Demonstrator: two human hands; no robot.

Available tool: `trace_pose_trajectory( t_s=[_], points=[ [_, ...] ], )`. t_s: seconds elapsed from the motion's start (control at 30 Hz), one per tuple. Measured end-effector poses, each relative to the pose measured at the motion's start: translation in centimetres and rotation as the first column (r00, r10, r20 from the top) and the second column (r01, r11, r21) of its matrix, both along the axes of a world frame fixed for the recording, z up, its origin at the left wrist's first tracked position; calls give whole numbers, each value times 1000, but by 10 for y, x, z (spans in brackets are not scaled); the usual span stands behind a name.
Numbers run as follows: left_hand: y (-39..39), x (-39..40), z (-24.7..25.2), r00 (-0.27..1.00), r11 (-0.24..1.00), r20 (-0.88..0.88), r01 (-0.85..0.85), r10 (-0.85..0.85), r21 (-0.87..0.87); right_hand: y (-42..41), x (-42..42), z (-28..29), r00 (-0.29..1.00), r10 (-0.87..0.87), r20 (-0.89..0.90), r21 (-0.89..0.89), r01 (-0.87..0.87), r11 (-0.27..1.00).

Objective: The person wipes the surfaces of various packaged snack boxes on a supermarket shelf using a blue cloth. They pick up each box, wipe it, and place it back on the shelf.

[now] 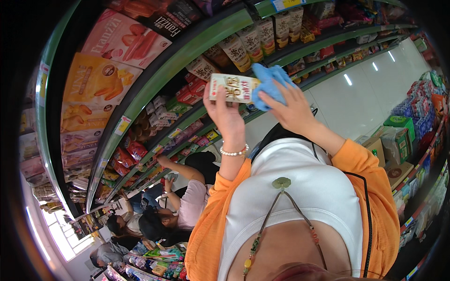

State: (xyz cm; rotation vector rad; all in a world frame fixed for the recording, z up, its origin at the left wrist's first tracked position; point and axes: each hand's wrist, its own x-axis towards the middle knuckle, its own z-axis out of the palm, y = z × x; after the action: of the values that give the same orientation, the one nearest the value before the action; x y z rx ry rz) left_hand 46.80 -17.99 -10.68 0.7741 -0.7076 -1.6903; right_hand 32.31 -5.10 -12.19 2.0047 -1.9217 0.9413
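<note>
A white snack carton with brown and red lettering (pixel 233 88) lies across my left hand (pixel 226 112), whose fingers and thumb grip its lower left end. My right hand (pixel 290 107) holds a blue cloth (pixel 269 84) against the carton's right end, which the cloth partly hides. Just beyond both hands, similar cartons (pixel 235 52) stand in a row on a green-edged shelf.
Shelving (pixel 197 35) with boxed cookies and bagged snacks curves along the left and top. Several people, one in a pink top (pixel 192 198), are at the lower left. Cardboard boxes (pixel 400 174) and packaged goods stand at the right, beside the tiled floor (pixel 346 91).
</note>
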Motion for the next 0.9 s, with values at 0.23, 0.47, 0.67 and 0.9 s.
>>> trace_pose_trajectory(
  t_s=[0.23,0.47,0.67,0.9],
  points=[
    [-1,22,4,991,996,-135,5,-17,-87,15,-20,-37,-54,-8,998,5,-56,998],
    [13,24,21,930,909,-156,275,-334,-312,20,-23,-2,-828,-68,556,-366,-318,874],
    [8,37,0,786,709,53,582,-615,-398,34,-24,-7,-629,-300,718,-233,-622,748],
    [18,39,4,752,687,81,636,-654,-353,24,-23,19,-417,-236,878,-108,-653,750]
  ],
)
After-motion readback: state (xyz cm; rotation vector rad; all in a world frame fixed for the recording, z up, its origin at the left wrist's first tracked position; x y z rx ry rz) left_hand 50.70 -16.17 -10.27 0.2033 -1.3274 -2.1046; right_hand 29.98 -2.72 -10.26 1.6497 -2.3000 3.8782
